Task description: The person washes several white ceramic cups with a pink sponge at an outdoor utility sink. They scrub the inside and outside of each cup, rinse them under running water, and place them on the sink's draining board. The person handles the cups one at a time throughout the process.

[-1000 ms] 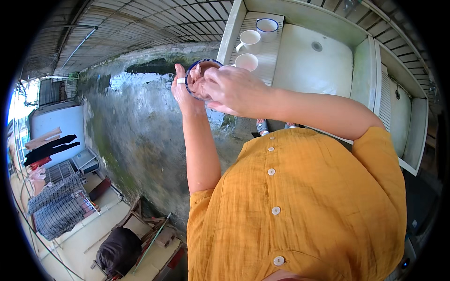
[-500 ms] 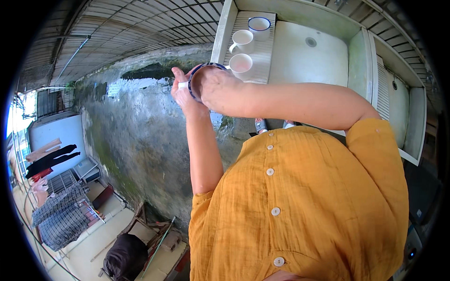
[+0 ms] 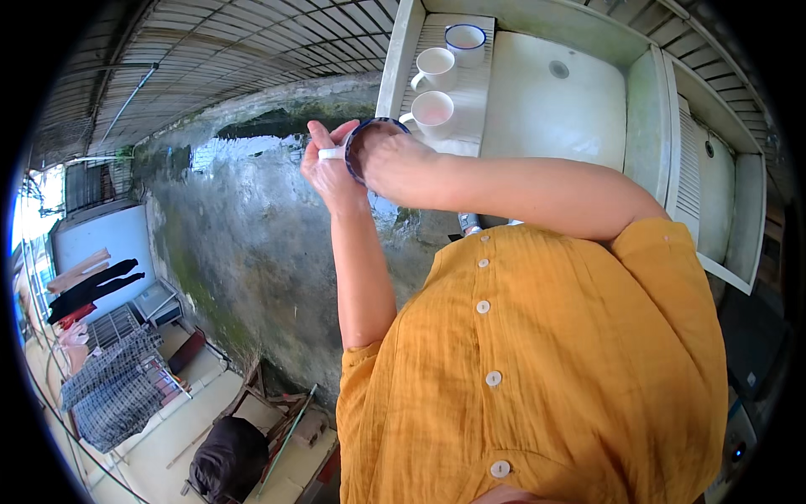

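Note:
My left hand (image 3: 326, 175) holds a mug (image 3: 359, 149) with a dark blue rim and a white handle, its mouth turned toward me. The left thumb and fingers show beside the handle; the others are hidden behind the mug. My right hand (image 3: 395, 168) reaches into the mouth, its fingers out of sight inside, so whether it holds anything cannot be seen. On the ribbed drainboard (image 3: 472, 88) stand a white mug (image 3: 433, 116) with a pinkish inside, another white mug (image 3: 436, 69), and a white mug with a blue rim (image 3: 467, 46).
A pale sink basin (image 3: 550, 101) with a drain adjoins the drainboard, and a second basin (image 3: 716, 185) lies farther right. Wet concrete floor (image 3: 252, 244) spreads to the left. Laundry (image 3: 109, 391) hangs at the left, near a dark covered object (image 3: 227, 458).
My hands and the mug have shifted slightly left, and the mug's mouth shows a little differently. The right hand stays inside it. The mugs on the drainboard keep their places.

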Tool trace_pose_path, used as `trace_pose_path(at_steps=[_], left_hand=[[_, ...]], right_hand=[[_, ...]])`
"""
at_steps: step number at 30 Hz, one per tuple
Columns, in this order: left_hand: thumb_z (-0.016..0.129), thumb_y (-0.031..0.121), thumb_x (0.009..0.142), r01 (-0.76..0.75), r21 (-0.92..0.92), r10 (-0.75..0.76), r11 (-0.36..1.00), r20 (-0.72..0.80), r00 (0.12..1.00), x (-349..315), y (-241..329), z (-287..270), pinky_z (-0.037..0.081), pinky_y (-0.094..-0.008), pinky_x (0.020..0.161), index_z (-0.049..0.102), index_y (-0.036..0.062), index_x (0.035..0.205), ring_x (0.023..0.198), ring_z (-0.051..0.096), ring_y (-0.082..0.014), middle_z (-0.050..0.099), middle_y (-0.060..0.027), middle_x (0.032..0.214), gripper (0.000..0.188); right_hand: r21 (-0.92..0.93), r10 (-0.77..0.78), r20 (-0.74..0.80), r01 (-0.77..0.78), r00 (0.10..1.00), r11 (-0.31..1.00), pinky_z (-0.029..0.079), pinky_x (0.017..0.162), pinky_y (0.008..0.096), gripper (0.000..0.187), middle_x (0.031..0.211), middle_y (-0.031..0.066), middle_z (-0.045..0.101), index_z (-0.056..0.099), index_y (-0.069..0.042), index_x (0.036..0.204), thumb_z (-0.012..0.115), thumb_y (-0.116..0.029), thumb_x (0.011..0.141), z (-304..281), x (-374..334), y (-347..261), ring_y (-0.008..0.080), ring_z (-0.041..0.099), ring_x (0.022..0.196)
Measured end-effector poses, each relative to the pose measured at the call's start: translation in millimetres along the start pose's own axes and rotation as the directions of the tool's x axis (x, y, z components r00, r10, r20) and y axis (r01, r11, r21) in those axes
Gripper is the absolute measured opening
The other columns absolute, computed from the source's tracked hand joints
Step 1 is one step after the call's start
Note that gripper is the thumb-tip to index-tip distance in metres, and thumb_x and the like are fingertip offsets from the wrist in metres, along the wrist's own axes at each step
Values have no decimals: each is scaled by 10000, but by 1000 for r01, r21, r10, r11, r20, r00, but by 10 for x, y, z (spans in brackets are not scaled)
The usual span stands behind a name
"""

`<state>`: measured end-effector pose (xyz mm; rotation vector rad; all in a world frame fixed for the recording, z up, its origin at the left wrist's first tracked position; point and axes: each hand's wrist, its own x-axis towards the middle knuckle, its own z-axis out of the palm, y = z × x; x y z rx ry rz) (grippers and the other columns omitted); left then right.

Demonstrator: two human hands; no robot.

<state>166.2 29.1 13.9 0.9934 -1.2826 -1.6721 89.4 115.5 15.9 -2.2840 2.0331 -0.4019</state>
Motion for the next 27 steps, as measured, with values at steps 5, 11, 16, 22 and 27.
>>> trace_pose_path(at_steps=[5, 11, 16, 22, 27], left_hand=[[493, 442, 946, 52, 49, -54, 997, 31, 998, 95, 30, -78, 505, -278, 588, 641, -84, 782, 628, 615, -172, 661, -130, 726, 571], [508, 415, 947, 76, 9, -76, 997, 2, 997, 131, 16, 5, 511, -294, 608, 626, -80, 810, 650, 615, -176, 668, -131, 773, 527], [515, 405, 946, 13, -67, -17, 998, -48, 999, 34, -3, 67, 508, -287, 609, 620, -95, 817, 632, 607, -166, 661, -126, 751, 527], [515, 394, 949, -71, 71, 70, 995, 5, 998, 101, 114, 59, 509, -282, 603, 638, -107, 807, 631, 602, -158, 644, -118, 726, 534], [547, 384, 930, 14, -155, -7, 988, 48, 999, 234, 97, -193, 543, -376, 693, 548, -95, 977, 754, 653, -263, 645, -175, 896, 481]], right_hand=[[450, -84, 345, -86, 935, 889, 489, 806, 403, 275, 980, 226, 609, 578, 81, 910, 634, -79, 694, -367, -12, 34, 318, 592, 952], [313, 105, -228, -30, 968, 949, 482, 822, 417, 289, 1034, 208, 598, 581, 49, 961, 632, -90, 713, 9, -14, 35, 329, 566, 1011], [330, 124, 162, -173, 979, 928, 493, 766, 383, 358, 958, 185, 630, 582, 33, 1004, 648, -145, 701, -120, 101, 74, 338, 606, 897], [949, 43, 73, -83, 996, 304, 485, 771, 286, 332, 977, 65, 609, 533, -16, 1030, 691, -141, 766, -293, -75, 377, 118, 582, 866], [953, 425, -199, 275, 883, -125, 517, 763, 359, 348, 940, 88, 614, 516, -68, 1034, 717, -141, 760, -480, -321, 559, 173, 603, 802]])
